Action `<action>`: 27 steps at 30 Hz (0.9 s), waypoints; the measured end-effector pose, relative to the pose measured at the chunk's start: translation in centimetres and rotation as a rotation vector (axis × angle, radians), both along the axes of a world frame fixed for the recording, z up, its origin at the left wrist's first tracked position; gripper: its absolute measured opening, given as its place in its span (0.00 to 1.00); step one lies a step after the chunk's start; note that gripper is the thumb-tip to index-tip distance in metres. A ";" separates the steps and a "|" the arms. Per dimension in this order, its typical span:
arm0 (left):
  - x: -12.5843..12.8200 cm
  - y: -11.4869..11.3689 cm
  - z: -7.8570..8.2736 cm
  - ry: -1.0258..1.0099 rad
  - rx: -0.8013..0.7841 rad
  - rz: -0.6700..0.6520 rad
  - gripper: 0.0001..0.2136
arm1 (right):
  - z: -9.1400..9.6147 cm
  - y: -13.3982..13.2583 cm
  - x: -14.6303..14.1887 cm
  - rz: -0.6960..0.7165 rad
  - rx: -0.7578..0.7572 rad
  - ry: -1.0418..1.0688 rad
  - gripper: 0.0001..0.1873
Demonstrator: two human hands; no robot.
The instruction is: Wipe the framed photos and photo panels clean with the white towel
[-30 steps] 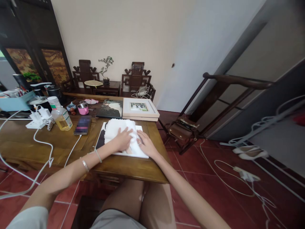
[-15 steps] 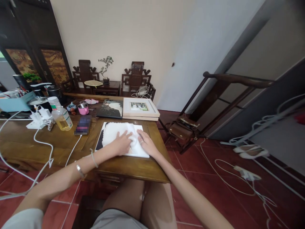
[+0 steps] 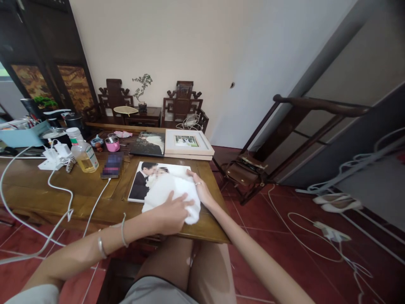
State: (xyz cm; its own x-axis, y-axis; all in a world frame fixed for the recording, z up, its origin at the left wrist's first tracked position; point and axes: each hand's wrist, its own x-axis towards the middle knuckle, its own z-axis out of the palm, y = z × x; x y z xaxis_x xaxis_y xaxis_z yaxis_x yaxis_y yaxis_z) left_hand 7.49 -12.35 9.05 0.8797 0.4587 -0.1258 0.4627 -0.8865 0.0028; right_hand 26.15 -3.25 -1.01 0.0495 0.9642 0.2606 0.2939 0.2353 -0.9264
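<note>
A photo panel [image 3: 138, 188] lies flat on the wooden table near its front edge, showing two people in wedding clothes. Over its lower right part spreads a bunched white cloth [image 3: 166, 188], which overhangs the panel's near edge. My left hand [image 3: 172, 214] grips the cloth from above, fingers bent and somewhat apart, pressing it down. At the panel's right edge, my right hand [image 3: 202, 190] holds the side, a ring on one finger. The cloth covers much of the picture and the near right corner.
Stacked picture frames [image 3: 190, 145] and a dark photo panel [image 3: 147, 143] lie behind. To the left are a phone [image 3: 112, 165] on a white cable, a bottle of yellow liquid [image 3: 84, 154], a pink cup [image 3: 112, 143] and a power strip [image 3: 52, 160]. A wooden chair [image 3: 294, 107] stands right.
My left hand has drawn the cloth toward me and to the right, uncovering the picture's upper left part. My right hand has shifted slightly outward along the panel's right edge.
</note>
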 end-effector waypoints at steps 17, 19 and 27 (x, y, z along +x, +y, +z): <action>0.9 13.0 0.0 -0.120 -0.003 0.170 0.14 | -0.1 -0.2 -0.5 0.063 0.217 -0.550 0.21; 1.7 14.3 0.2 -0.189 -0.024 0.165 0.14 | 0.2 -0.3 -0.5 0.068 0.230 -0.560 0.21; 0.6 14.9 0.2 -0.160 -0.020 0.268 0.13 | -0.4 -0.1 -0.3 0.067 0.219 -0.517 0.22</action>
